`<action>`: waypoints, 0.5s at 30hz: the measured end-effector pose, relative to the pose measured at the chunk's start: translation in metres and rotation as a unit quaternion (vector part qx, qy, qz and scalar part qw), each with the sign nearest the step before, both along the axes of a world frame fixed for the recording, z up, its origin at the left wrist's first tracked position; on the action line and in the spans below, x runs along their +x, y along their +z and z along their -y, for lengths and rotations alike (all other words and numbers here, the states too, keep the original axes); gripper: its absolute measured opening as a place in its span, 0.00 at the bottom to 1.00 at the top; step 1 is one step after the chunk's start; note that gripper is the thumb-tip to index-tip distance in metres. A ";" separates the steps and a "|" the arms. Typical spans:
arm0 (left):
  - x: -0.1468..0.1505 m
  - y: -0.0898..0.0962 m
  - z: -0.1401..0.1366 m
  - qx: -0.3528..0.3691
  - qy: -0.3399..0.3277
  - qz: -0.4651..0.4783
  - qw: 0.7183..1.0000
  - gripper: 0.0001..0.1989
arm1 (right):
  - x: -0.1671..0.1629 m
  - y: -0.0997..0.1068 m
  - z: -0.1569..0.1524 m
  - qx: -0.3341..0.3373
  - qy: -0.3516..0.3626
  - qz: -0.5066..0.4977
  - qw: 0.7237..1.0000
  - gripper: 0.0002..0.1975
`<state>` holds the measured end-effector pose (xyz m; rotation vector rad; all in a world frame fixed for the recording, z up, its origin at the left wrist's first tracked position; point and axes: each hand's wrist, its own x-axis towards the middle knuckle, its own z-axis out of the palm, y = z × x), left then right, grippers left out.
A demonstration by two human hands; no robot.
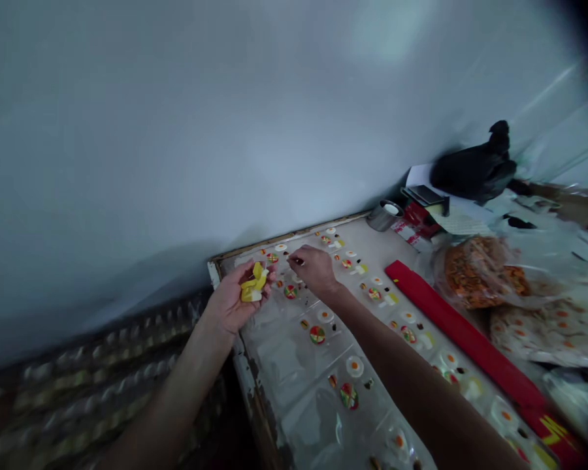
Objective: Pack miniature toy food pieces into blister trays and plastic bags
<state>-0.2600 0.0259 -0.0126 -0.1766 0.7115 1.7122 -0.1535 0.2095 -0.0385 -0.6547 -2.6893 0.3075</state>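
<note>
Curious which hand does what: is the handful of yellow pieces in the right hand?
No, the left hand cradles the yellow pieces in its palm.

Yellow-and-white pieces (pixel 253 285), red-green-yellow wedge-patterned discs (pixel 317 335)
We've also got white egg shapes (pixel 355 366) with orange middles, a red strip (pixel 465 341) with yellow marks, a black bag (pixel 474 170) and a kinda bluish-grey wall (pixel 176 130).

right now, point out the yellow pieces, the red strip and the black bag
Yellow pieces (pixel 253 286): head view, yellow middle
Red strip (pixel 463 334): head view, midway along
Black bag (pixel 473 171): head view, bulging body
</note>
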 end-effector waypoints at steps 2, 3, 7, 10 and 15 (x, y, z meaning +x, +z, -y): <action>-0.007 -0.001 0.001 0.003 0.004 0.012 1.000 0.13 | -0.006 -0.007 0.011 0.074 0.027 0.074 0.994 0.09; -0.008 -0.002 0.000 0.008 0.002 0.020 1.000 0.14 | -0.007 -0.009 0.016 0.103 0.040 0.098 0.989 0.10; -0.006 -0.008 -0.003 0.030 0.001 0.031 0.999 0.17 | -0.004 -0.007 0.026 0.146 0.059 0.130 0.979 0.11; -0.005 -0.013 -0.003 0.049 -0.010 0.022 0.998 0.19 | 0.007 0.006 0.027 0.069 0.054 0.069 0.994 0.10; -0.002 -0.018 -0.005 0.010 -0.042 0.028 0.999 0.18 | 0.030 0.040 0.039 -0.050 0.157 -0.109 0.980 0.13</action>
